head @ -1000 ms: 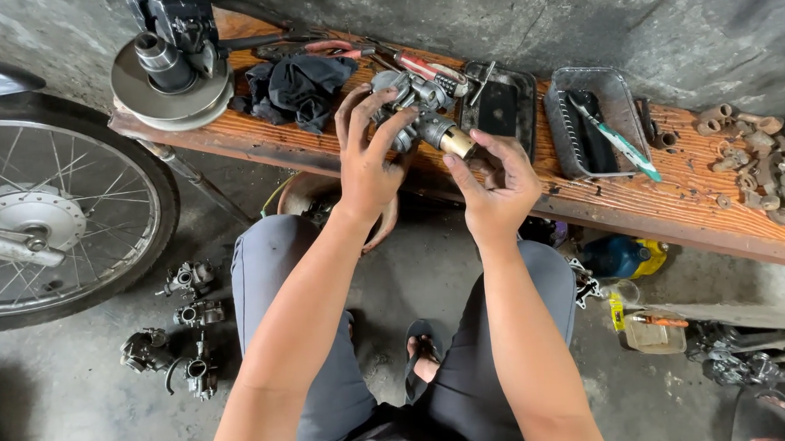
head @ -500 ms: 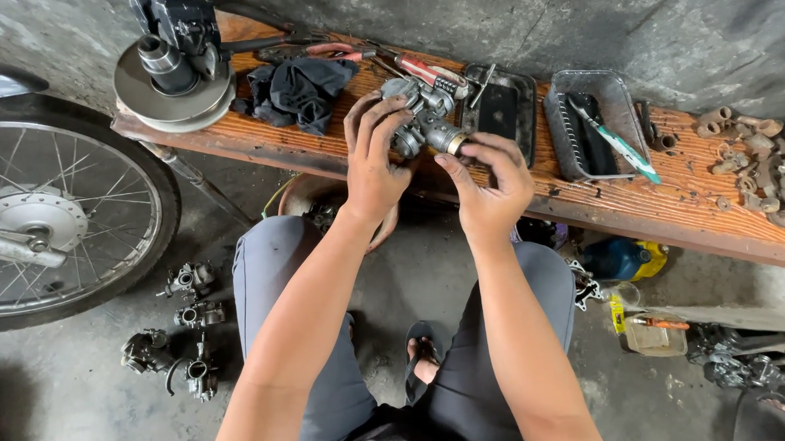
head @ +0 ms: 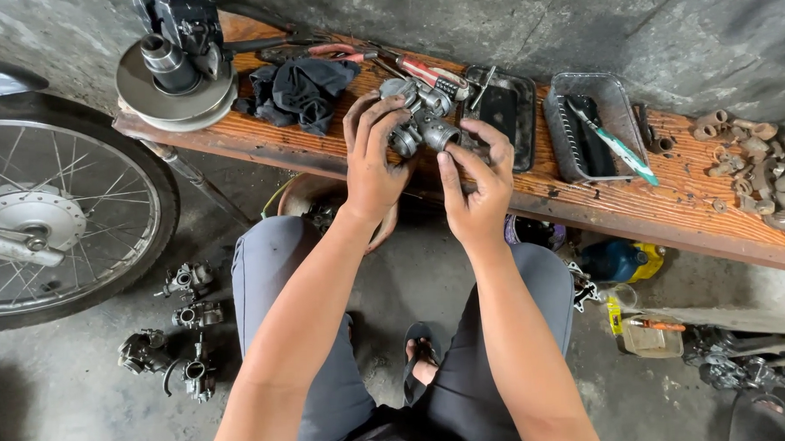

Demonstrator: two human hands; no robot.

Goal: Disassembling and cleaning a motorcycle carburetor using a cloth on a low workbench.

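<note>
A grey metal carburetor (head: 422, 122) sits over the wooden bench (head: 583, 207), held between both hands. My left hand (head: 371, 160) wraps its left side, fingers curled over the top. My right hand (head: 478, 184) pinches its round right end with thumb and fingertips. Behind the carburetor lie red-handled tools (head: 422, 70) and a black rag (head: 305, 89).
Two dark metal trays (head: 611, 126) stand on the bench, one holding a green-handled brush (head: 620, 145). Small metal parts (head: 755, 151) lie at the right end. A clutch assembly (head: 174, 72) stands at the left. A motorcycle wheel (head: 53, 215) and several carburetors (head: 184, 341) rest on the floor.
The brass-coloured piece at my right fingertips is no longer visible. My right hand has closed in on the carburetor's right end, and both hands shifted slightly with it.
</note>
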